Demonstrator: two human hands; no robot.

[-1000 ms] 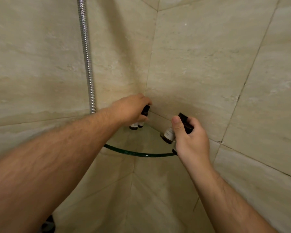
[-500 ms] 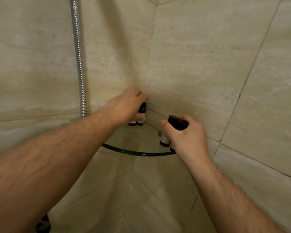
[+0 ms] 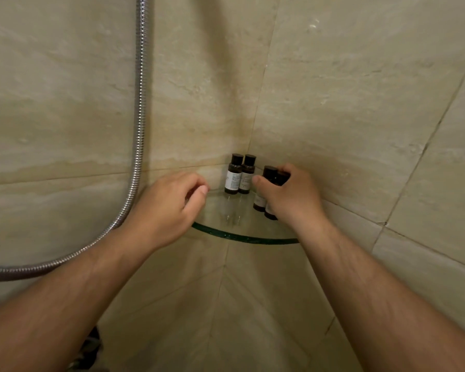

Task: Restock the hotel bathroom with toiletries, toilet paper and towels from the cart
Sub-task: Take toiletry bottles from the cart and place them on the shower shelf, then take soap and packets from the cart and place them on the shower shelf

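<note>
Two small dark toiletry bottles (image 3: 239, 174) with white labels and black caps stand upright side by side in the back corner of a glass corner shelf (image 3: 242, 238). My left hand (image 3: 169, 208) hovers just left of them, fingers loosely curled, holding nothing. My right hand (image 3: 289, 196) grips two more dark bottles (image 3: 269, 175) by their tops. Their bases are at the shelf on the right side. The hand hides most of those two bottles.
A chrome shower hose (image 3: 138, 124) hangs down the left wall and loops off to the left. Beige stone tiles (image 3: 346, 103) cover both walls of the shower corner. Something dark (image 3: 90, 345) lies low at the bottom left.
My left hand has let go of the two corner bottles and drawn back to the left. My right hand has brought its two bottles upright down onto the shelf.
</note>
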